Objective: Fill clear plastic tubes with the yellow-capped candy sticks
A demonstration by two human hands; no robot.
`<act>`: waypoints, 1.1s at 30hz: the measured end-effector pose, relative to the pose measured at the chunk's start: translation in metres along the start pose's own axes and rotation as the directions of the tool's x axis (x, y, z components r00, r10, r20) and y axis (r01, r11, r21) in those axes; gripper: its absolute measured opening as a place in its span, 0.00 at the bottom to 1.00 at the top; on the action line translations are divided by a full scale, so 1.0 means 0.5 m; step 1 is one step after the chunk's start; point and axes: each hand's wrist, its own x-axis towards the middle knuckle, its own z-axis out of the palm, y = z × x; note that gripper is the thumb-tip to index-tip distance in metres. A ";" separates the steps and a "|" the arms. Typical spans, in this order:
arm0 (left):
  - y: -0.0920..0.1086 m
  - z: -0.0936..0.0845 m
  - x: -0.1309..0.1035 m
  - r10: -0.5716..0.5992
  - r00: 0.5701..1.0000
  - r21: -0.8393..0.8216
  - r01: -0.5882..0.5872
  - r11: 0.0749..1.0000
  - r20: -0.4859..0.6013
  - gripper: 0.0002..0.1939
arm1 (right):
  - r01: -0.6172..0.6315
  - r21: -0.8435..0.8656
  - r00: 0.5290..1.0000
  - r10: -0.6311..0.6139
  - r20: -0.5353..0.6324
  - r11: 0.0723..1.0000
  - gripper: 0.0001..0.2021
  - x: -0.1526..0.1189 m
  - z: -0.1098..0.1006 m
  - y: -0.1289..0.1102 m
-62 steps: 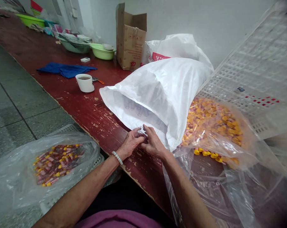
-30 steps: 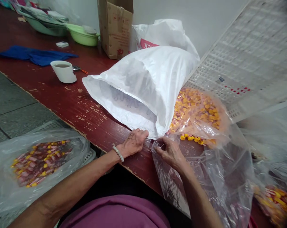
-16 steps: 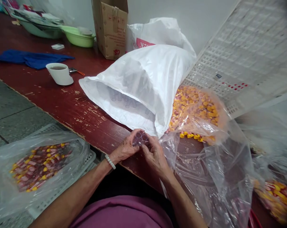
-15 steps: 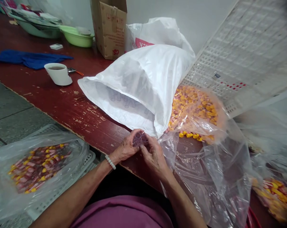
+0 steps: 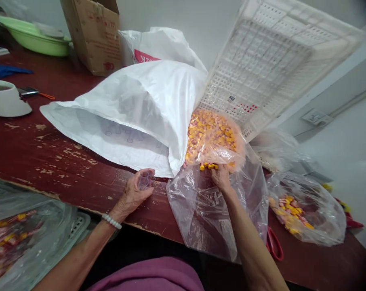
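My left hand (image 5: 134,194), a bracelet of pale beads on its wrist, is closed round several clear plastic tubes (image 5: 146,180) whose round rims face up. It stays over the table, just in front of the mouth of a white sack (image 5: 152,93). More clear round-ended pieces (image 5: 130,133) lie inside that sack. My right hand (image 5: 221,178) reaches into the opening of a clear plastic bag (image 5: 213,218), at the near edge of a heap of small pink pieces with yellow caps (image 5: 211,129). Its fingertips are hidden among them, so its grip does not show.
A white plastic crate (image 5: 261,60) leans tilted behind the heap. On the right lie red-handled scissors (image 5: 274,244) and another clear bag (image 5: 319,210) of yellow-capped pieces. At left stand a white cup (image 5: 7,99), a cardboard box (image 5: 95,36) and a green basin (image 5: 37,38).
My right hand has left the tubes and moved right to the yellow-capped pieces. My left hand keeps hold of the tubes. The view has turned to the right.
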 end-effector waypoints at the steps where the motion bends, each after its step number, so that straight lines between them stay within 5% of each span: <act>1: 0.001 0.000 0.000 -0.002 1.000 0.017 0.002 1.000 0.007 0.24 | -0.006 -0.031 1.000 0.006 0.001 0.999 0.16 0.014 0.011 0.012; 11: 0.007 0.008 -0.003 0.022 0.999 0.051 -0.024 0.998 0.035 0.24 | 0.029 -0.199 0.999 -0.022 0.034 0.980 0.14 -0.036 0.055 -0.017; 21: 0.012 0.060 -0.021 0.105 0.982 0.051 -0.114 0.992 0.157 0.22 | 0.011 0.043 1.000 -0.012 0.009 0.999 0.15 -0.069 0.054 -0.003; 26: 0.017 0.065 -0.023 0.114 0.964 0.109 -0.144 0.984 0.240 0.22 | -0.007 0.256 1.000 0.005 0.010 0.967 0.16 -0.124 -0.017 -0.079; 30: 0.031 0.073 -0.024 0.119 0.928 0.206 -0.201 0.958 0.353 0.24 | 0.096 0.469 0.967 -0.194 0.165 0.878 0.13 -0.177 -0.070 -0.169; 33: 0.041 0.081 -0.023 0.159 0.894 0.306 -0.304 0.902 0.418 0.28 | 0.188 0.443 0.921 -0.314 0.231 0.877 0.13 -0.191 -0.074 -0.203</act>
